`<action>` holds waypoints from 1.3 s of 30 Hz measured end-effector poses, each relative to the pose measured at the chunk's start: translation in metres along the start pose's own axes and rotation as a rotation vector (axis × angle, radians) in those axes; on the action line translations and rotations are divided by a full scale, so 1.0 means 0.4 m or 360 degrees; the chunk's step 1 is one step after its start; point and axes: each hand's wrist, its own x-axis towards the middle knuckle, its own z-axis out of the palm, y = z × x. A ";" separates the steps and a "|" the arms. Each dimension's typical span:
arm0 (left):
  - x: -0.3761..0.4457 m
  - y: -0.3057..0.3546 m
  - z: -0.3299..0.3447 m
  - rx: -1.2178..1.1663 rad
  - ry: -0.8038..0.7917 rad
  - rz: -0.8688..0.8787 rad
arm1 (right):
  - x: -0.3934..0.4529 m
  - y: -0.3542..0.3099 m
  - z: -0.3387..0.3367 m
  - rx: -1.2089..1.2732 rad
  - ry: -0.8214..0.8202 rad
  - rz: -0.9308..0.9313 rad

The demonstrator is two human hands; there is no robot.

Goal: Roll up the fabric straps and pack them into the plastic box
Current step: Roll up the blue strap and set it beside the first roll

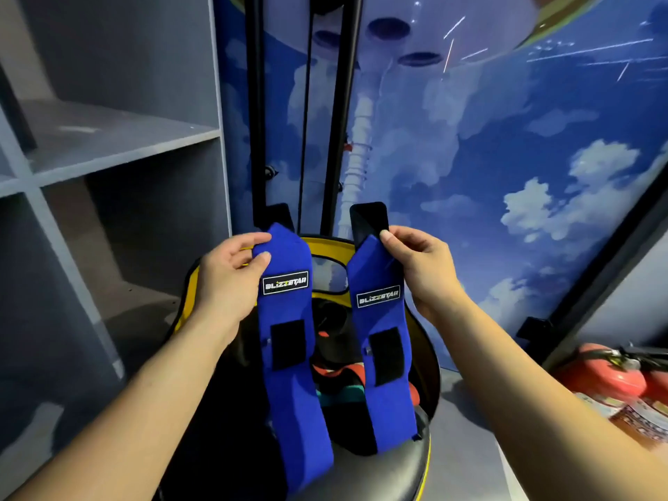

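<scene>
Two hands (227,273) (419,265) hold two blue straps (289,356) (386,356) up.

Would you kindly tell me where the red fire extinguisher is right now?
In the head view, the red fire extinguisher lies at the lower right edge, on the floor beside the sky-painted wall, just beyond the forearm of the right hand.

Single head-worn view, forward and downward, close over both hands, edges perhaps wide-angle warped.

Grey shelf unit (119,146) left; red fire extinguisher (607,377) right; sky mural (506,157) behind
</scene>
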 end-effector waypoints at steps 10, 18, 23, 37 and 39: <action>-0.172 0.216 -0.025 -0.0278 -0.0269 -0.0089 | -0.182 -0.249 0.031 0.0084 -0.0150 -0.0230; -0.290 0.334 -0.039 -0.0489 -0.0345 -0.0157 | -0.297 -0.388 0.066 0.0241 -0.0215 -0.0229; -0.326 0.378 -0.047 -0.0486 -0.0303 -0.0111 | -0.348 -0.438 0.100 0.0312 -0.0291 -0.0253; -0.384 0.472 -0.054 -0.0715 -0.0516 -0.0053 | -0.363 -0.471 0.164 0.0380 -0.0121 -0.0336; -0.387 0.471 -0.054 -0.0735 -0.0516 -0.0074 | -0.367 -0.468 0.174 0.0407 -0.0110 -0.0318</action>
